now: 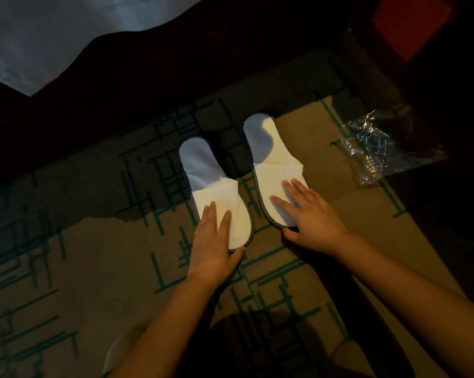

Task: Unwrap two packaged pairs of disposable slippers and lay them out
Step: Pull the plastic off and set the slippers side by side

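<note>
Patterned carpet (pixel 94 255), left hand (pixel 216 241) and right hand (pixel 309 214) flat, ungripping, on side-by-side slippers (pixel 200 170).

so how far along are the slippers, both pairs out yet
One pair looks done: the left slipper and right slipper lie side by side on the carpet, and an empty clear wrapper sits off to the right. The left hand and right hand press on them. No second pair is in view.

white slippers (pixel 222 186) side by side, seemingly flat
</note>
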`<state>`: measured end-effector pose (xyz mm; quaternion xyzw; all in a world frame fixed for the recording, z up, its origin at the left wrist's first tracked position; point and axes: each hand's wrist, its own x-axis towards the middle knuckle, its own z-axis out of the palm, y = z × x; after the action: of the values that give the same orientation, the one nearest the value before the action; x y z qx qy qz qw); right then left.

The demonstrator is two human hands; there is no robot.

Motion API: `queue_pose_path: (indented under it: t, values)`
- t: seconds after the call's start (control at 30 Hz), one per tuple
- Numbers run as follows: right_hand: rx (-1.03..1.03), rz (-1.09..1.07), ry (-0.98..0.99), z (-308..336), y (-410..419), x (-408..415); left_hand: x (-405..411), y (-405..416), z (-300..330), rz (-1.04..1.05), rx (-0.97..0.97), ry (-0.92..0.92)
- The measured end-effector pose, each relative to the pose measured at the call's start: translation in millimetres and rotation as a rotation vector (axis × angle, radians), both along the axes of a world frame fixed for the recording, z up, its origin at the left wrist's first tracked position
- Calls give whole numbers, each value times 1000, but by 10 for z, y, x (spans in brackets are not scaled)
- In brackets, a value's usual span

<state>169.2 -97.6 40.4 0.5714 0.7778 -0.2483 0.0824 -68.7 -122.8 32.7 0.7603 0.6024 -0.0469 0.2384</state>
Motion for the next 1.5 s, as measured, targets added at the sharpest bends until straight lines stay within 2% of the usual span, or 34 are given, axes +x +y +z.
queue_pose_path:
  t: [0.23, 0.37, 0.9, 1.5]
  values:
    - [7, 28, 36, 1, 24, 75, 43, 66, -49, -45, -35, 75]
    - [-14, 50, 40, 22, 128, 72, 88, 162, -59, -48, -69, 35]
    - [-31, 84, -24, 16, 815, 57, 123, 648, -44, -53, 47, -22]
    - [24, 99, -40, -7, 916, 48, 171, 797, -35, -20, 78, -24]
